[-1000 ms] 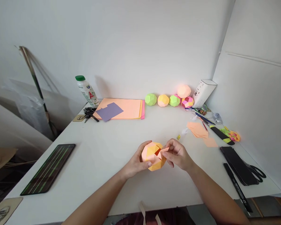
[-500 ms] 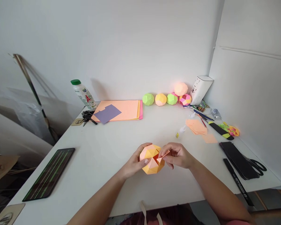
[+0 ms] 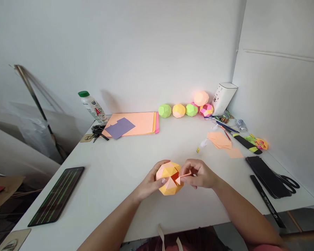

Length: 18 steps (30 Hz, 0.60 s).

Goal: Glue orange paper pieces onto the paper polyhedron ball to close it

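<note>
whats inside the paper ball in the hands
Through the gap in the paper ball, dark orange inner paper shows beside the peach flap pinched by the right hand. Outer panels cover the rest, so whether it holds anything cannot be told.

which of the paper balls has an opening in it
The yellow-and-peach ball in the left hand: a gap shows beside the right hand. The balls along the back wall show no opening.

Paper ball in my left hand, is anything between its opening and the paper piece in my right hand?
Nothing visible: your right hand pinches the paper piece right by the opening of the paper ball in your left hand.
</note>
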### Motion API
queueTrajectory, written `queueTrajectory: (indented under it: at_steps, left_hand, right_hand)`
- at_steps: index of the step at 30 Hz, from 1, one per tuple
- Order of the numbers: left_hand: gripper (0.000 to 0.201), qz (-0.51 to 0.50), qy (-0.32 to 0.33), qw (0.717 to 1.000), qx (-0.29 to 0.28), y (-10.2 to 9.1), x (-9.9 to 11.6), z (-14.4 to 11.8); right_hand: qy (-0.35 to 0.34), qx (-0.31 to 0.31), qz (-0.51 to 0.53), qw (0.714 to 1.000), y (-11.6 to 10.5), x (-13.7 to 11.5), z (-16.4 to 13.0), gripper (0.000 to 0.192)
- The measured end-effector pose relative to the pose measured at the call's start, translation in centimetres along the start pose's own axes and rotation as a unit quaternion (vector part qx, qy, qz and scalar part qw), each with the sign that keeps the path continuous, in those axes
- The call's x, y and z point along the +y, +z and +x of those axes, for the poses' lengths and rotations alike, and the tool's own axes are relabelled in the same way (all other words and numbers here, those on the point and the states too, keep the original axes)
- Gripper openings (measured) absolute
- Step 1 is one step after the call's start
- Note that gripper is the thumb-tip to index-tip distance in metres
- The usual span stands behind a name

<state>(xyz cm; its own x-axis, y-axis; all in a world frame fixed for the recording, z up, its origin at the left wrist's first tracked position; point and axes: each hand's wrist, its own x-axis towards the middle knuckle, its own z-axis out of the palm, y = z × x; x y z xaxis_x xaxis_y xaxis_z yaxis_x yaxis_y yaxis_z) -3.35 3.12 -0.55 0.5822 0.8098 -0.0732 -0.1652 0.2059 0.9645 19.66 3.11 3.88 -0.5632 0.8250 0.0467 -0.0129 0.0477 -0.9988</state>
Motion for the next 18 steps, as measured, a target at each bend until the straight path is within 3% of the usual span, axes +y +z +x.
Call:
queueTrajectory:
  at_steps: [4, 13, 18]
  left_hand:
    - [0.059, 0.0, -0.002, 1.0, -0.02, -0.05, -0.01, 0.01]
    - [0.058, -0.008, -0.008, 0.999, -0.038, -0.18, -0.09, -0.09]
    - [0.062, -0.004, -0.019, 0.998, -0.057, 0.01, 0.17, 0.0]
  right_hand:
    - [-0.012, -0.021, -0.022, 0.999, -0.08, 0.14, -0.03, 0.01]
    - [-0.029, 0.004, -0.051, 0.998, 0.33, -0.2, -0.03, 0.011]
    - [-0.118, 0.018, -0.141, 0.983, 0.38, -0.28, 0.06, 0.005]
